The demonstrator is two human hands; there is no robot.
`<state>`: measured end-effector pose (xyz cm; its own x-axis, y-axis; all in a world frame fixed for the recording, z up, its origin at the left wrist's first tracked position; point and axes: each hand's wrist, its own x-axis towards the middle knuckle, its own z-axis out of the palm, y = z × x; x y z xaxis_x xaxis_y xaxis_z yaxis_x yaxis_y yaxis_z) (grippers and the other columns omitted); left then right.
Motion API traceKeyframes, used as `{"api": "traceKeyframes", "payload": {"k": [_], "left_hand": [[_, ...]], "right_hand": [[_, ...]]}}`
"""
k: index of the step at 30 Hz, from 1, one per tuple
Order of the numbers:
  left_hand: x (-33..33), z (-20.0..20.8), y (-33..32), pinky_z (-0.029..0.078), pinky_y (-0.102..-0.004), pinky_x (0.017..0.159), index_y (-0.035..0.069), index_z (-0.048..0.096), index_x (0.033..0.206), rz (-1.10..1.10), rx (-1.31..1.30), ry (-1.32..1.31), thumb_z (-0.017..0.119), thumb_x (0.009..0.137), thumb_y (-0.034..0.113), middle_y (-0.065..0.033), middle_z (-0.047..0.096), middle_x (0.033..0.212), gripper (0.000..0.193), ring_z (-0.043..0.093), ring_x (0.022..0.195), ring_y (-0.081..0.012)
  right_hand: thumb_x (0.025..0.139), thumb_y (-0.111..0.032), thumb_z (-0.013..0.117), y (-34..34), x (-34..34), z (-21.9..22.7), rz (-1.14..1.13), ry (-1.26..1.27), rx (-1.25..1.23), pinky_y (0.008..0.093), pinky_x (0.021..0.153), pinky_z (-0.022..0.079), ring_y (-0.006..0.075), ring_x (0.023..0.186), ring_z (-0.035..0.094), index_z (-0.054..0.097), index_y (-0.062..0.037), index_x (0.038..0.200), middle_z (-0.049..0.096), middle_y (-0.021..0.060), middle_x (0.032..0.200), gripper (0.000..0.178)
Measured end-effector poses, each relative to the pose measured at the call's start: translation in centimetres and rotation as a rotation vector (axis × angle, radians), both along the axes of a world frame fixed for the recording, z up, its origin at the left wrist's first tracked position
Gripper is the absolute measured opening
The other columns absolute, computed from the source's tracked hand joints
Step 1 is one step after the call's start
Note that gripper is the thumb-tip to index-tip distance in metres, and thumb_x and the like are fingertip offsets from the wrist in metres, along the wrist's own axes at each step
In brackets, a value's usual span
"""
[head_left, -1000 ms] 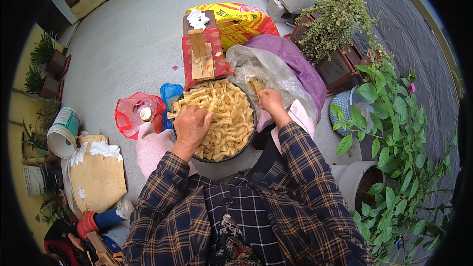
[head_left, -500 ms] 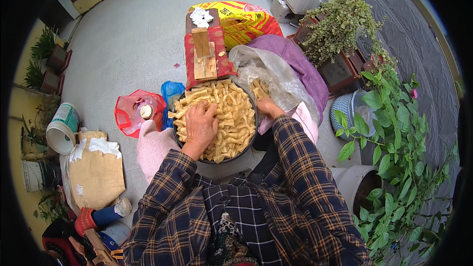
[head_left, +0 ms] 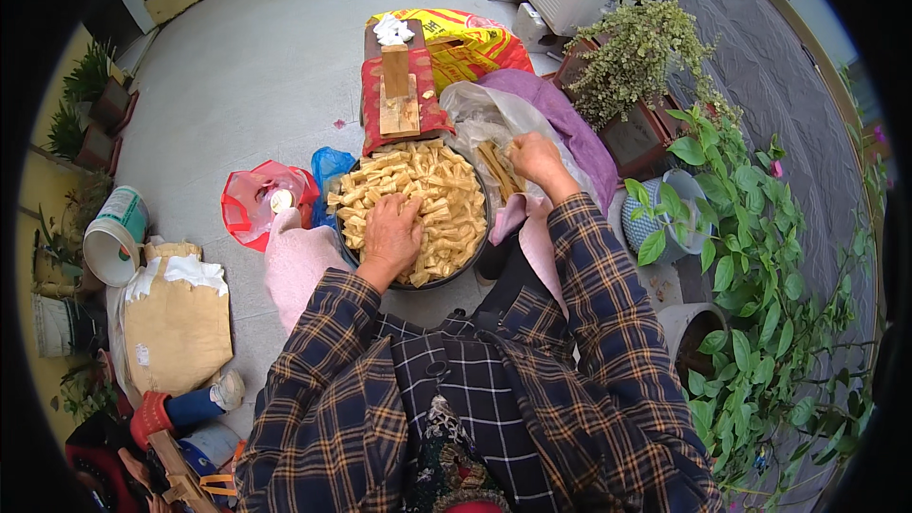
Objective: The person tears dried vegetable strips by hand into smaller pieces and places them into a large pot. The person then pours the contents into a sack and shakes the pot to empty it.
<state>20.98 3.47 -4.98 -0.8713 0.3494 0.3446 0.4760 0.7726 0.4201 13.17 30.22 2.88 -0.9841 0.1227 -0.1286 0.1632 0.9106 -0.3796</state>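
Note:
A round dark basin [head_left: 439,280] in front of me is heaped with pale tan, ridged pieces [head_left: 446,199] that look pinched in the middle. On the left side of the heap lies my left hand [head_left: 391,236], its fingers somewhat apart over the pieces. Right of the basin, an open whitish plastic sack [head_left: 470,114] holds thin brownish strips [head_left: 498,168]. Just beside these strips is my right hand [head_left: 540,163], its fingers curled together; what they hold, if anything, is too small to make out. Beyond the basin, a wooden block [head_left: 395,71] stands upright on a red-covered bench [head_left: 372,104].
Left of the basin are a blue plastic bag [head_left: 330,166], a red-rimmed bag [head_left: 242,209] and a pink cloth [head_left: 299,252]. A purple sack [head_left: 579,133] and a yellow-red sack [head_left: 475,33] stand behind. Leafy plants [head_left: 750,256] crowd the right side.
My right hand has lifted away from the basin's right edge, up and to the right, uncovering more of the brownish strips. My left hand stays on the heap. The view has shifted slightly.

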Motion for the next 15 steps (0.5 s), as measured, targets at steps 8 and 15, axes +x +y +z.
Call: {"api": "traceKeyframes", "payload": {"k": [8, 15], "left_hand": [[0.0, 0.5, -0.1, 0.034, -0.0420, 0.094, 0.010, 0.055, 0.114, 0.013, 0.007, -0.041, 0.062, 0.068, 0.017, -0.0145, 0.052, 0.115, 0.047, 0.045, 0.112, -0.0305], [0.6, 0.8, 0.3, 0.030, -0.0431, 0.097, 0.005, 0.054, 0.115, 0.089, -0.015, 0.019, 0.064, 0.065, 0.019, -0.0159, 0.050, 0.118, 0.052, 0.043, 0.114, -0.0323]], "right_hand": [[0.080, -0.017, 0.059, -1.7, 0.6, 12.0, 0.027, 0.303, -0.655, 0.0267, 0.051, 0.041, 0.0112, 0.053, 0.050, 0.065, 0.0010, 0.079, 0.057, 0.0044, 0.061, 0.019], [0.074, -0.021, 0.063, -1.6, 1.2, 14.1, 0.258, 0.247, 0.403, 0.0407, 0.069, 0.047, 0.0341, 0.079, 0.062, 0.064, -0.0025, 0.084, 0.064, 0.0176, 0.084, 0.021]]}}
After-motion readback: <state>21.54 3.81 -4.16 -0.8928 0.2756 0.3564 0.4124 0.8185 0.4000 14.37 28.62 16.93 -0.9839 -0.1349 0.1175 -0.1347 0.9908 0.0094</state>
